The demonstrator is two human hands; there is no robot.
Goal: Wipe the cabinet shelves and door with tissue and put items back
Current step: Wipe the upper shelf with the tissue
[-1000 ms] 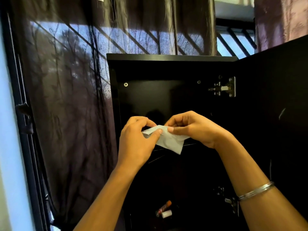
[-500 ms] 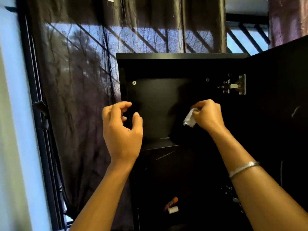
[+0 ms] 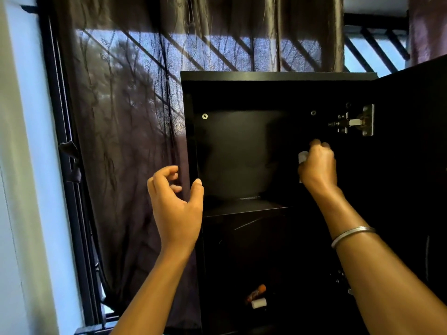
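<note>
A black cabinet (image 3: 278,76) stands open, its door (image 3: 411,165) swung out to the right. My right hand (image 3: 318,164) is inside the top compartment near the right wall, closed around a bunched white tissue (image 3: 302,156). My left hand (image 3: 175,201) hovers at the cabinet's left front edge, fingers curled apart, thumb by the edge, holding nothing. The upper shelf (image 3: 244,206) is bare. Down on a lower shelf lie an orange-tipped tube (image 3: 257,292) and a small white cylinder (image 3: 258,303).
A dark sheer curtain (image 3: 121,141) hangs over the window behind and left of the cabinet. A metal hinge (image 3: 353,123) sits at the top right of the cabinet. A pale wall (image 3: 21,189) runs down the left.
Both hands held the tissue flat together a second ago. The right hand took it, bunched it and moved up and right into the top compartment; the left hand let go and moved left.
</note>
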